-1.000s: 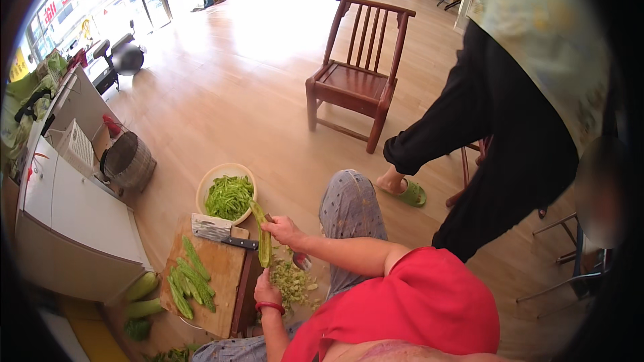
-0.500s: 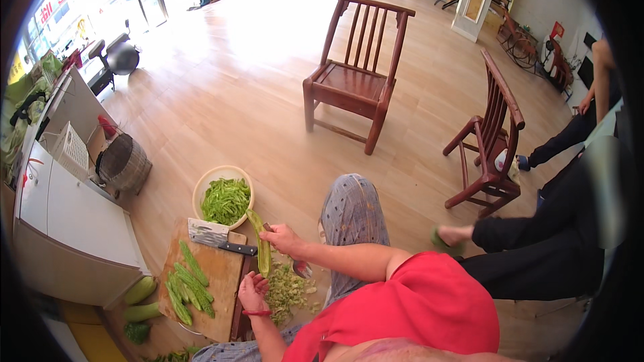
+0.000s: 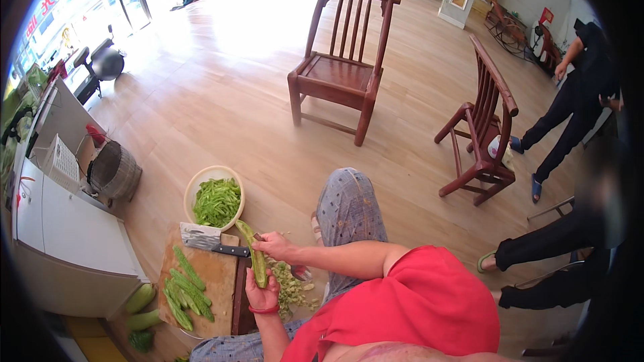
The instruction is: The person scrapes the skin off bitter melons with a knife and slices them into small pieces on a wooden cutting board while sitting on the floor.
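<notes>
A halved, hollowed bitter gourd is held upright and slightly tilted over the board's right edge. My left hand is closed around its lower end. My right hand is closed against the gourd's middle, with a small dark brown thing at its fingertips, too small to name. Left of my hands, several green bitter gourd pieces lie on the wooden cutting board. A cleaver with a black handle lies across the board's far end. Scraped pale green pith is heaped right of my left hand.
Beyond the board stands a cream bowl of sliced green gourd. Whole green vegetables lie left of the board, beside a white cabinet. Two wooden chairs stand ahead. At the right are other people's dark-trousered legs.
My left hand has come up and closed on the gourd's lower end. The gourd has tilted a little. The view has shifted, bringing more of the people at the right into sight.
</notes>
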A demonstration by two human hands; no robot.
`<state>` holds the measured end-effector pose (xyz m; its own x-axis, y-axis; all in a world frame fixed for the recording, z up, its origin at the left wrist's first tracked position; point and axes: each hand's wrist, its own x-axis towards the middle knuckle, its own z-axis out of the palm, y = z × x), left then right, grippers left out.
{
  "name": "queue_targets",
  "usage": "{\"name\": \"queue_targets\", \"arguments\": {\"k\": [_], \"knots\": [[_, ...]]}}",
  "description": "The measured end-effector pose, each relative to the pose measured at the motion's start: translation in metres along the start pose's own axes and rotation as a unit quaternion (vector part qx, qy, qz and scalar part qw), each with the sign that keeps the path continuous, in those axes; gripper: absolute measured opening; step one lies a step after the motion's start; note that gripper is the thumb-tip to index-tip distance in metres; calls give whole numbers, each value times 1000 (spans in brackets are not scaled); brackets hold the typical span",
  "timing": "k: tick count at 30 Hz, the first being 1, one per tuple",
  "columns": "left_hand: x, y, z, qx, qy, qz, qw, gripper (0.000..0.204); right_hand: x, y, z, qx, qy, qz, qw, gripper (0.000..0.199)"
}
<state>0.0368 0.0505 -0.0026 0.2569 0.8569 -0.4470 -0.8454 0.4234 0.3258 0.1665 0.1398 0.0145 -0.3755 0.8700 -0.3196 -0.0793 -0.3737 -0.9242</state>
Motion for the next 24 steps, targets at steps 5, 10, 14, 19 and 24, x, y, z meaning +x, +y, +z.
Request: {"name": "queue_targets", "arguments": {"k": [5,10,14,19,24], "knots": [[7,-2,13,-25,8,-13,1000,36,-3,-3,-5,-9,-9,3,1000,24],[13,0,2,-41,-28,-38,998,39,4,11,-5,-38,-19,-14,999,26],[12,-1,0,-38,-18,-49,998,38,16,33,-3,-76,5,-20,997,27],[19,-10,-5,3,-4,-39,999,34,12,46,-15,-109,15,-44,993,29],[24,-8,-2,9,15,-17,1000,35,4,26,-19,-137,-5,-15,990,34]]}}
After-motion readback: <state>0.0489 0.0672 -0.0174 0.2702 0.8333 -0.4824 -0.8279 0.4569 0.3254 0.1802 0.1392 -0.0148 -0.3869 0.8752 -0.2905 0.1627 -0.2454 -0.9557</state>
